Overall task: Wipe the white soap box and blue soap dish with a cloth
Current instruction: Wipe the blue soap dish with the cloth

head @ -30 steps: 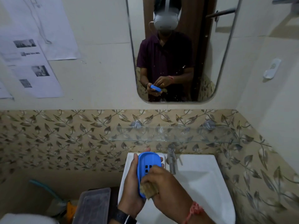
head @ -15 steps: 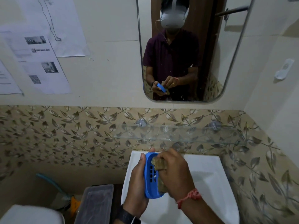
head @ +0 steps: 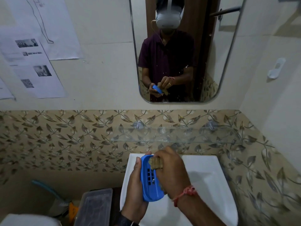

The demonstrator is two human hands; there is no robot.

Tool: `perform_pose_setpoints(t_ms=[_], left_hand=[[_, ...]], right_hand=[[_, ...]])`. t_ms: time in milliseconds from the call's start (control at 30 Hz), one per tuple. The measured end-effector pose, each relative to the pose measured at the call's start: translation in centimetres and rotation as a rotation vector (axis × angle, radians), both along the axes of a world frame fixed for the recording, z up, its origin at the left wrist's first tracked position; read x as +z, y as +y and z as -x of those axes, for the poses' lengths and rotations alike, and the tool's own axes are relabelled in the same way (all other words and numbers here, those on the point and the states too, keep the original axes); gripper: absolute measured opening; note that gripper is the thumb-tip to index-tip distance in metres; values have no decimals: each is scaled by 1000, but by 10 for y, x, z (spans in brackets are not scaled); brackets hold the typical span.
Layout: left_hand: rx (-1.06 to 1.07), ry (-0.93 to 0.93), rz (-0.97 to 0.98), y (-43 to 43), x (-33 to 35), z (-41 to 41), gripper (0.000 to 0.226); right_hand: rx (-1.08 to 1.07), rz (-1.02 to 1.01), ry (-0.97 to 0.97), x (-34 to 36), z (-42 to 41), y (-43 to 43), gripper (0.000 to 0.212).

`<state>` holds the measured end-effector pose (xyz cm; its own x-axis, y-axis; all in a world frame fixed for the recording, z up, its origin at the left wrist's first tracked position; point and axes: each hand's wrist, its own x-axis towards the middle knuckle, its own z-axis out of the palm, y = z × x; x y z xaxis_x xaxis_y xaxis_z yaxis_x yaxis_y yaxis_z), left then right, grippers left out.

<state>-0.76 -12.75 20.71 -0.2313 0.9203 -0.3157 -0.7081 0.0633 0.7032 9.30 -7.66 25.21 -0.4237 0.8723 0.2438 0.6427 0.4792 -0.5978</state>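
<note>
The blue soap dish (head: pixel 150 181) is looking like smooth moulded plastic with a dull sheen. The cloth (head: pixel 156 163) pressed into it is showing a coarse, ribbed tan weave. The sink (head: pixel 210 180) is gleaming as glossy white ceramic. The shelf (head: pixel 175 134) above it is showing as clear glass. The wall tiles (head: pixel 65 136) are appearing smooth and faintly shiny under their leaf print. The box (head: pixel 93 207) at lower left is looking like cloudy, translucent plastic. Matt paper sheets (head: pixel 32 66) are hanging on the wall.
</note>
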Motion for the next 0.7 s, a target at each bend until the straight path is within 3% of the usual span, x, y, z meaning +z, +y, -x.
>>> perform_pose_setpoints(t_ms=[200, 267, 333, 400, 533, 600, 700], left_hand=[[121, 92, 22, 1, -5, 12, 54], [153, 90, 8, 0, -4, 10, 58], [177, 40, -10, -1, -3, 7, 56], [169, -25, -27, -1, 2, -1, 54], [113, -40, -66, 0, 8, -18, 53], [121, 1, -72, 0, 7, -17, 50], [121, 57, -55, 0, 1, -9, 50]], right_hand=[[277, 248, -254, -24, -17, -39, 35], [321, 291, -236, -28, -22, -43, 37], [347, 313, -101, -27, -18, -39, 34], [294, 290, 21, -17, -9, -34, 35], [69, 42, 132, 0, 0, -10, 35], [5, -7, 111, 4, -1, -2, 37], [-1, 60, -70, 4, -3, -8, 36]])
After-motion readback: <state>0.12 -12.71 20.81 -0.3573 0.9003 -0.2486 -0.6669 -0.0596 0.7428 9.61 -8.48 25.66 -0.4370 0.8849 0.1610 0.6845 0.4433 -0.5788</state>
